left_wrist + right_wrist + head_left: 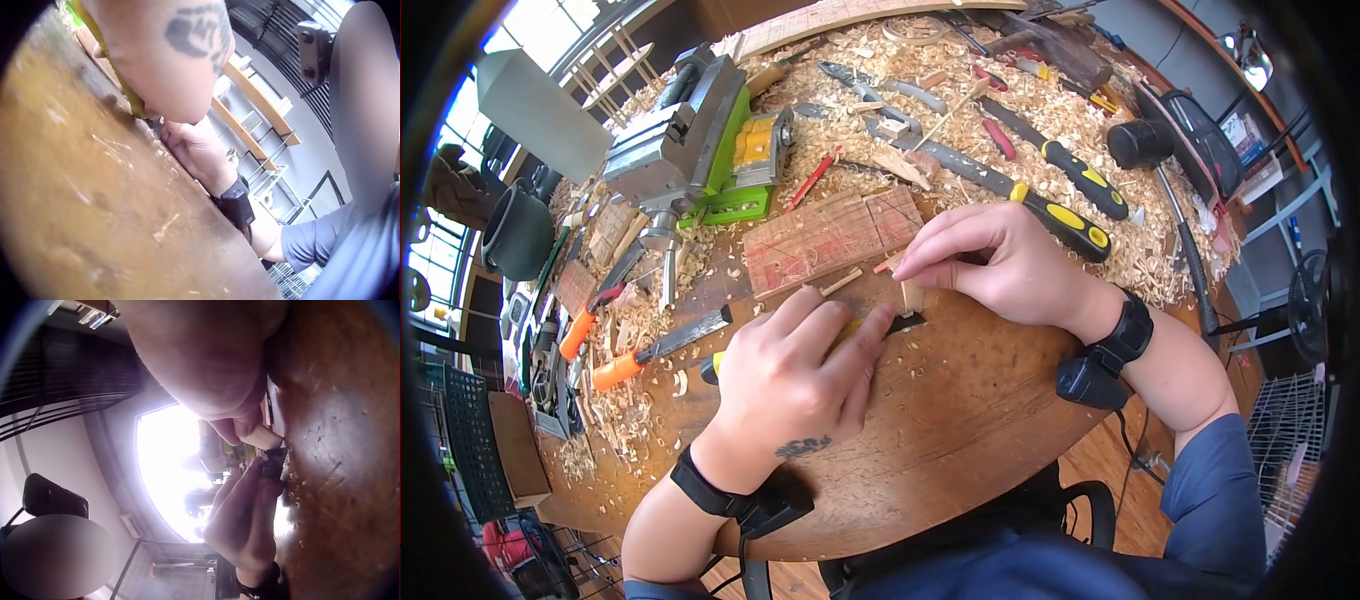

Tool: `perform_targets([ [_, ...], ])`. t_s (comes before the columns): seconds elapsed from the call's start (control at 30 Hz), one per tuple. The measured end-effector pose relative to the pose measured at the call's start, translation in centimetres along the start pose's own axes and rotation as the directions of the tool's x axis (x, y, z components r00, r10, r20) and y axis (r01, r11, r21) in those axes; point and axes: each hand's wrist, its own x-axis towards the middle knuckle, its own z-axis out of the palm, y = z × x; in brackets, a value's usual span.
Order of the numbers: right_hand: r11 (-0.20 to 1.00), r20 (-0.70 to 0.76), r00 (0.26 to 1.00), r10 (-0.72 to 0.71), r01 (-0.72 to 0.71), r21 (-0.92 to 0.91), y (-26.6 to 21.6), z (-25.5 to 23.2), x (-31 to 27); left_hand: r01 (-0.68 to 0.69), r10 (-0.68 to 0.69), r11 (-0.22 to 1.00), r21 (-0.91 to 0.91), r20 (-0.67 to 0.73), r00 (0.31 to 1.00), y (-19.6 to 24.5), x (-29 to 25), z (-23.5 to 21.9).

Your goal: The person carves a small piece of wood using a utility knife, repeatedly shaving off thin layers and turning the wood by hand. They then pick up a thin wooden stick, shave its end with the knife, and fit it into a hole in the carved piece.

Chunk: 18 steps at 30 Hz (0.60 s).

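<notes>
Wood piece (pixel 911 298) near mid-view, pinched upright over a dark blade (pixel 910 321).
Clock directions run from the wood piece in the head view: the right hand (pixel 1010 265) at 2 o'clock pinches its upper part, while the left hand (pixel 795 365) at 8 o'clock grips a yellow-handled tool (pixel 847 332), so both hands are occupied. The wood should be light and stiff, apt to split along its grain; 2 fingertips high up, clear of the blade, suit it best. A red-marked plank (pixel 812 245) crowds 10 o'clock; bare tabletop (pixel 980 400) opens from 4 to 6 o'clock, ending at its curved near edge.
</notes>
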Motion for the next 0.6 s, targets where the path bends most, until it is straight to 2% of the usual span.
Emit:
perform_targets([
  [0.07, 1.000, -0.003, 1.000, -0.009, 0.008, -0.012, 0.0, 0.0, 0.0, 0.018, -0.018, 1.000, -0.016, 0.029, 0.999, 0.2, 0.1, -0.1],
  [0.17, 1.000, -0.004, 1.000, -0.013, 0.013, -0.021, 0.0, 0.0, 0.0, 0.017, -0.018, 0.998, -0.059, -0.016, 1.000, 0.2, 0.0, 0.0],
  [0.27, 0.999, -0.015, 1.000, -0.018, 0.017, -0.038, 0.1, 0.1, 0.0, 0.061, -0.064, 0.998, -0.034, -0.076, 0.995, -0.2, -0.3, 0.3],
  [0.33, 1.000, -0.008, 1.000, -0.001, 0.001, -0.010, 0.1, 0.0, 0.0, 0.014, -0.005, 0.998, 0.055, -0.157, 0.988, -0.9, -0.3, 0.7],
  [0.47, 1.000, -0.005, 1.000, -0.012, 0.012, -0.017, 0.1, 0.0, 0.0, -0.007, 0.013, 0.999, 0.044, -0.154, 0.988, -0.9, -0.2, 0.7],
  [0.6, 1.000, -0.010, 1.000, -0.005, 0.005, 0.002, 0.1, 0.1, 0.0, 0.014, -0.011, 0.999, 0.044, -0.066, 0.998, -0.5, -0.2, 0.6],
])
